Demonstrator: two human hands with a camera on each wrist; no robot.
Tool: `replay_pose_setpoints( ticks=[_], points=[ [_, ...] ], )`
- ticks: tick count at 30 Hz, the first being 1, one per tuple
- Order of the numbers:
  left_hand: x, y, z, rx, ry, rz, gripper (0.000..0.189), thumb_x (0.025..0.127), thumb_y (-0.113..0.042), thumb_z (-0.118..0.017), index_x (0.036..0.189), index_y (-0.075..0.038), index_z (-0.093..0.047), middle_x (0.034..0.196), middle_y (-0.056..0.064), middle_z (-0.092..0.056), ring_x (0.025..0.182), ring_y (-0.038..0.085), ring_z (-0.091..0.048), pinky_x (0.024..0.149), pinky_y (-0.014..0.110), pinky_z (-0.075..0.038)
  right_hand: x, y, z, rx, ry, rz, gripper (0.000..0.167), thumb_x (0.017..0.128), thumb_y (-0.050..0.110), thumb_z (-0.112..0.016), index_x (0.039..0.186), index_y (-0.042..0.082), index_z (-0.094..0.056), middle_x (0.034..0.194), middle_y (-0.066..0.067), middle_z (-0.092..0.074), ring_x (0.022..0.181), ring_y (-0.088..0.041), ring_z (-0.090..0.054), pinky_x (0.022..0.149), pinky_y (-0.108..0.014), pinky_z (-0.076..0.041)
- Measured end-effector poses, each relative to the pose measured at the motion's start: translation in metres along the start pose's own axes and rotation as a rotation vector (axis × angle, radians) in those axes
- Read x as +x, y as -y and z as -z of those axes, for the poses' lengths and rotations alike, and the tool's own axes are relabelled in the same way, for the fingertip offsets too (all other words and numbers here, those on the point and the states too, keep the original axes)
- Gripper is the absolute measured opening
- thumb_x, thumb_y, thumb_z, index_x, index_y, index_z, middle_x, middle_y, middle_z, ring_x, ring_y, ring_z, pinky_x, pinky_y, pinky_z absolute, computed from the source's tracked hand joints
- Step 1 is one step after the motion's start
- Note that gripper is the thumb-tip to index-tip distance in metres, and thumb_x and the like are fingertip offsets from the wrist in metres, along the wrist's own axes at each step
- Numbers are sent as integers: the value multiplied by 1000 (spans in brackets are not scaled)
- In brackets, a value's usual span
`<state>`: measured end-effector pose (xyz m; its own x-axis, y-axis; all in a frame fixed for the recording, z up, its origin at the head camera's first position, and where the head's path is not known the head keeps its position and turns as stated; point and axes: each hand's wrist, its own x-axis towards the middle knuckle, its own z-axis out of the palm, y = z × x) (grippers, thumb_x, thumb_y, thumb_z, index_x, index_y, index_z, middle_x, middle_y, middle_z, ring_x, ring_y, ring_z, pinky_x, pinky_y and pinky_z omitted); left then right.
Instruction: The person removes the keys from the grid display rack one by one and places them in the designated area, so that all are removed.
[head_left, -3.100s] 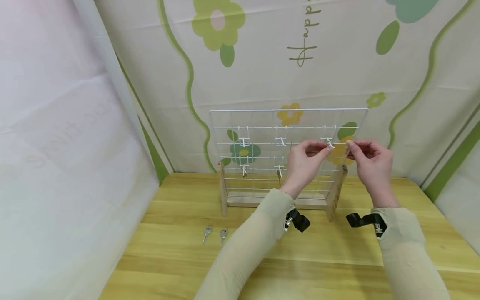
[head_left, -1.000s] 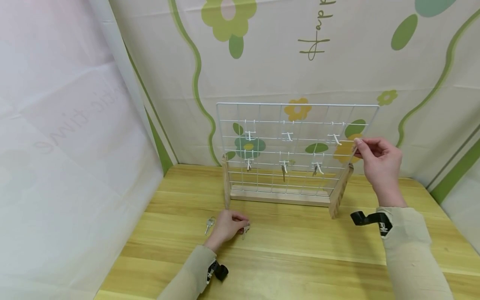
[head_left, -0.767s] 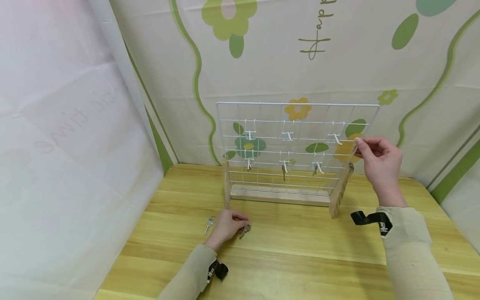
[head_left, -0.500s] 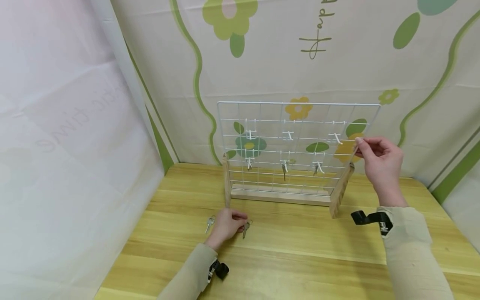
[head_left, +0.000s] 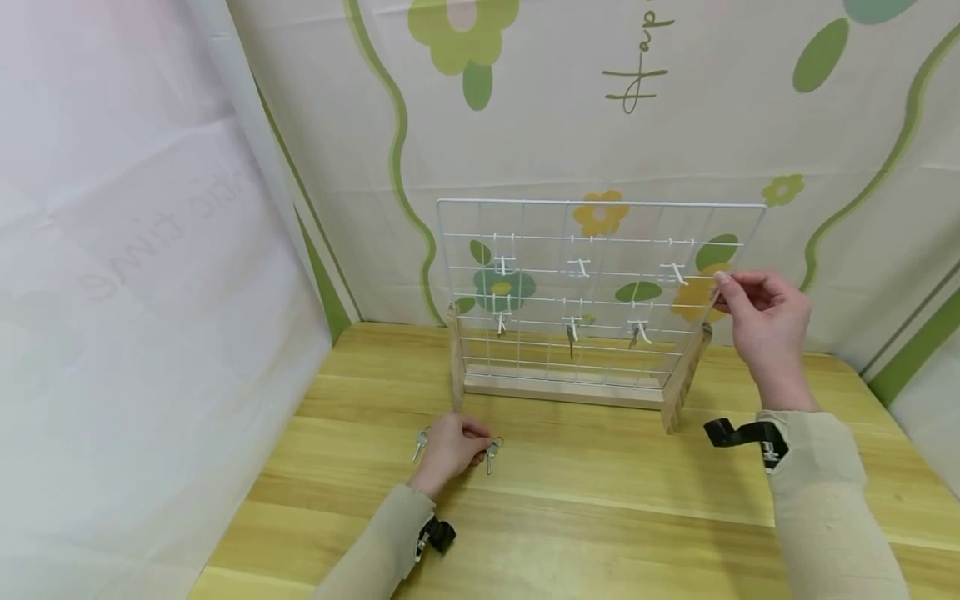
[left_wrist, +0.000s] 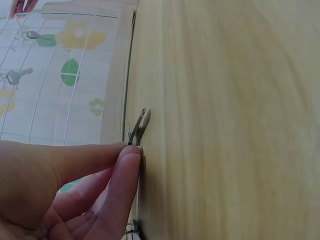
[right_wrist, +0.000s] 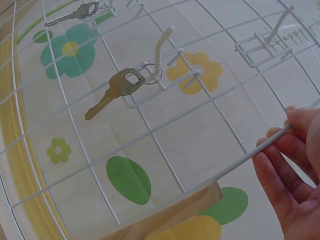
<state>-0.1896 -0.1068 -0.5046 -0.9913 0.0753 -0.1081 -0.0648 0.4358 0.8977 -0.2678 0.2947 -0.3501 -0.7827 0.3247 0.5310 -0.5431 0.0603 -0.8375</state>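
My left hand (head_left: pixel 450 450) is low over the wooden table, thumb and forefinger pinching a small silver key (head_left: pixel 491 457) with a ring. In the left wrist view this key (left_wrist: pixel 142 126) shows almost edge-on near the fingertips. My right hand (head_left: pixel 772 325) grips the right edge wire of a white wire grid (head_left: pixel 600 202) on a wooden stand. Keys hang on the grid's lower hooks, among them the middle key (head_left: pixel 572 343); the right wrist view shows one hanging key (right_wrist: pixel 117 90) by its ring. No keys show on the upper hooks.
Another key (head_left: pixel 421 445) lies on the table (head_left: pixel 585 517), just left of my left hand and partly hidden by it. The stand's wooden feet, such as the right foot (head_left: pixel 681 383), reach forward. A printed cloth (head_left: pixel 540 108) hangs behind.
From the grid's upper right, my left hand has come down left to the table and now holds a key. Lately the key has turned in its fingers. My right hand stays on the grid's edge.
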Motion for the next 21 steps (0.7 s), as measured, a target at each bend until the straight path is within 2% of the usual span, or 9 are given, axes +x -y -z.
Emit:
replay_pose_setpoints(
  ticks=[10,13,15,18,21],
  points=[
    [2,-5,1,49,-23,-57,5,89,3,-76,93,5,-75,73,7,-71,59,19,-68,50,26,-56,2,1,1,-7,-6,-32,23,90,5,-77,101,-13,-68,90,-9,-73,75,-16,-69,69,-21,-59],
    [-2,-11,6,51,-60,-81,11,89,-1,-77,98,6,-75,74,6,-70,61,24,-69,49,26,-54,0,0,2,-25,-5,-37,22,90,5,-77,100,-12,-69,90,-8,-73,75,-15,-69,69,-21,-59],
    [-4,-21,16,42,-109,-118,16,89,-3,-78,102,5,-75,77,5,-70,63,26,-69,49,25,-54,-2,1,1,-40,-4,-30,21,91,5,-77,100,-12,-69,90,-7,-73,75,-15,-69,69,-21,-59],
    [-3,-46,38,7,-229,-201,20,90,-8,-78,107,2,-75,84,6,-72,68,26,-70,51,26,-55,-3,1,1,-53,-4,-20,21,91,5,-76,100,-12,-68,90,-7,-73,75,-14,-70,68,-20,-59],
    [6,-76,64,-48,-370,-291,24,91,-15,-79,111,-3,-76,95,6,-75,77,21,-70,62,25,-58,-2,0,1,-47,-6,-18,21,91,5,-77,100,-12,-69,90,-7,-73,74,-14,-70,68,-20,-59]
  ],
)
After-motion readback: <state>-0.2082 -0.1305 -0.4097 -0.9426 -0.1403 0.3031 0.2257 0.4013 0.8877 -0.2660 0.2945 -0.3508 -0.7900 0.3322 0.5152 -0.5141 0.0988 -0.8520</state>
